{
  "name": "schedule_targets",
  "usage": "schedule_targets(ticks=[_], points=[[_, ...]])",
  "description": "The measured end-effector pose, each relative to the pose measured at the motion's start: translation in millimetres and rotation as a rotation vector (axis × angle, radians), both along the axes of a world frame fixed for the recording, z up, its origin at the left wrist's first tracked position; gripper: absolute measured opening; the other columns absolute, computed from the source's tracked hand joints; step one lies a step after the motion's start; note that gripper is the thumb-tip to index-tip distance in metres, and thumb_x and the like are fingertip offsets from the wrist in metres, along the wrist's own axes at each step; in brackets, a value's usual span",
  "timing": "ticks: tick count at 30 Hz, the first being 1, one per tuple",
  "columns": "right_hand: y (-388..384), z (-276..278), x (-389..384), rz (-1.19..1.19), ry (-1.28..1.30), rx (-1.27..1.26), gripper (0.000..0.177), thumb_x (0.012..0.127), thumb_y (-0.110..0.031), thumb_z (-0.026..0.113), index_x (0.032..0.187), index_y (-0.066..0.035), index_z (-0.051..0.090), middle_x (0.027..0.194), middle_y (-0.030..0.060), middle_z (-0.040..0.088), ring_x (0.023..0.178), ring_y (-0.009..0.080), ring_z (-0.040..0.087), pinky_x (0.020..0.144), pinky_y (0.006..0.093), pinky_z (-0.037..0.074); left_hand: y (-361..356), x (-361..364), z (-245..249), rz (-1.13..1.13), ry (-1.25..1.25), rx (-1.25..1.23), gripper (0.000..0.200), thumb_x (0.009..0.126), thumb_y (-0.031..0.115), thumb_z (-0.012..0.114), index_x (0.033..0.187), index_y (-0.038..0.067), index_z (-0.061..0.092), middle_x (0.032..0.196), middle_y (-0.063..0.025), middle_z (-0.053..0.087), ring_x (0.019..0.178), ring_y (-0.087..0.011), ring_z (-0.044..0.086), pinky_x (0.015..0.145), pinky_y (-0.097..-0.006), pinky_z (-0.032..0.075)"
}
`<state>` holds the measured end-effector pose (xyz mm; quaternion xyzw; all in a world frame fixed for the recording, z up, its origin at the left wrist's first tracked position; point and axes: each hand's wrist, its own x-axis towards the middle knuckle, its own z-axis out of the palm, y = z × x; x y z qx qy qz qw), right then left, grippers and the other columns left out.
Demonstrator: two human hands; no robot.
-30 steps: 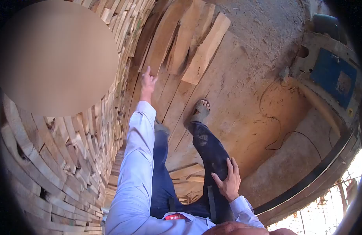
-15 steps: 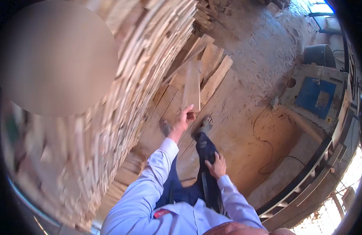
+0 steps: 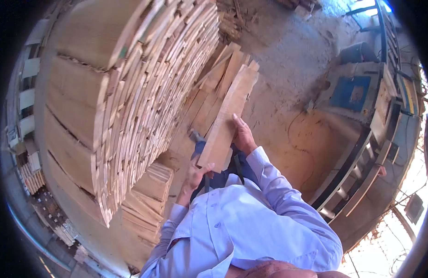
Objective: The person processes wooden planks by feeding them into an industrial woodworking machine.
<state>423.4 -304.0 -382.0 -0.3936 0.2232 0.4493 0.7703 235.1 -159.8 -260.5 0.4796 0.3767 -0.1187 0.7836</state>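
Since the earlier frame, the board (image 3: 227, 118) has been drawn up over the lap, and the right hand (image 3: 243, 135) has been brought from the thigh to the board's right edge. Most of the left side is filled by a tall stack of planks (image 3: 144, 106), its edges turned toward the floor (image 3: 288, 69). On the right, a machine housing (image 3: 327, 99) with a blue panel (image 3: 350, 92) is set well apart from the board. Near the stack's foot, a lower pile of planks (image 3: 147, 199) is seen; beyond the feet, loose planks (image 3: 230, 69) are laid on the floor. The held board is stretched forward from the body, its long axis running from near left to far right. Its near end is gripped by the left hand (image 3: 194, 177); its right edge is held farther along by the right hand, which is nearer the middle. Fingers beneath are hidden.
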Motion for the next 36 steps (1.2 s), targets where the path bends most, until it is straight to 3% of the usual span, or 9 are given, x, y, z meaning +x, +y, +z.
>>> schedule_targets(ticks=[6,9,13,16,23,26,29,30,36], points=[[19.5,106.7,31.7,-0.081,-0.221,0.078,0.057,0.103,-0.053,0.052,0.14,-0.01,0.053,0.133,0.0099,0.064,0.111,0.0246,0.066,0.097,0.0442,0.055,-5.4,-6.3,31.0,-0.398,0.02,0.73,0.071,0.078,0.037,0.087,0.131,0.0,0.059,0.107,-0.0078,0.071,0.097,-0.0265,0.07,0.089,-0.0369,0.056],[48.1,188.0,33.4,-0.082,-0.2,0.182,0.064,0.1,-0.062,0.05,0.137,-0.01,0.056,0.126,0.0109,0.067,0.107,0.0256,0.067,0.094,0.0437,0.056,14.4,8.7,117.7,-0.378,-0.26,0.227,0.085,0.075,0.04,0.088,0.141,0.001,0.051,0.127,-0.0102,0.064,0.12,-0.0247,0.061,0.101,-0.0388,0.049],[90.3,245.9,21.1,-0.08,-0.244,0.213,0.07,0.098,-0.07,0.045,0.122,-0.006,0.061,0.081,0.0056,0.059,0.067,0.0184,0.058,0.058,0.0315,0.05,27.9,-6.4,116.0,-0.349,-0.734,0.112,0.104,0.073,0.04,0.09,0.153,0.002,0.035,0.146,-0.0136,0.049,0.139,-0.0242,0.045,0.116,-0.0395,0.037],[119.0,277.9,12.4,0.223,-0.497,0.788,0.073,0.099,-0.067,0.046,0.126,0.0,0.058,0.075,0.0049,0.054,0.061,0.0178,0.052,0.052,0.0301,0.045,57.5,-29.9,121.7,-0.368,-0.86,0.067,0.104,0.075,0.032,0.089,0.155,0.002,0.03,0.15,-0.0147,0.045,0.142,-0.0256,0.042,0.119,-0.0399,0.033],[221.4,325.1,-92.9,0.512,-0.575,0.937,0.074,0.101,-0.061,0.049,0.139,0.003,0.048,0.075,0.0005,0.048,0.064,0.012,0.049,0.051,0.0286,0.045,75.4,-92.5,176.8,0.223,-0.765,0.486,0.102,0.077,0.023,0.086,0.155,-0.001,0.026,0.147,-0.0171,0.046,0.138,-0.0257,0.044,0.116,-0.0403,0.034],[258.1,344.0,-135.6,0.722,-0.482,0.964,0.068,0.105,-0.056,0.043,0.14,0.002,0.048,0.085,0.0042,0.058,0.078,0.0151,0.059,0.065,0.031,0.054,78.0,-135.0,212.8,0.404,-0.709,0.561,0.099,0.079,0.022,0.085,0.155,-0.003,0.026,0.145,-0.0193,0.046,0.137,-0.0261,0.044,0.115,-0.0397,0.034],[278.8,377.7,-188.4,0.834,-0.957,0.592,0.063,0.108,-0.051,0.039,0.142,0.002,0.047,0.105,0.0093,0.066,0.097,0.0187,0.064,0.087,0.0332,0.054,91.3,-174.0,221.6,0.733,-0.801,0.758,0.098,0.08,0.023,0.085,0.154,-0.006,0.026,0.145,-0.0203,0.046,0.137,-0.0266,0.044,0.115,-0.0394,0.034],[292.4,358.7,-199.3,0.747,-0.898,0.516,0.054,0.11,-0.041,0.041,0.141,0.003,0.05,0.12,0.0132,0.066,0.107,0.0204,0.063,0.099,0.0341,0.049,101.1,-195.6,236.4,0.77,-0.697,0.848,0.098,0.081,0.024,0.084,0.153,-0.008,0.026,0.144,-0.021,0.049,0.134,-0.0278,0.048,0.114,-0.0402,0.036],[282.7,327.9,-219.9,1.033,-1.068,0.446,0.043,0.106,-0.032,0.055,0.129,0.003,0.061,0.112,0.01,0.07,0.1,0.0156,0.065,0.089,0.0301,0.052,161.2,-312.9,273.3,1.026,0.201,1.412,0.1,0.077,0.036,0.085,0.149,-0.01,0.032,0.131,-0.0308,0.058,0.122,-0.0383,0.061,0.103,-0.0438,0.05]])
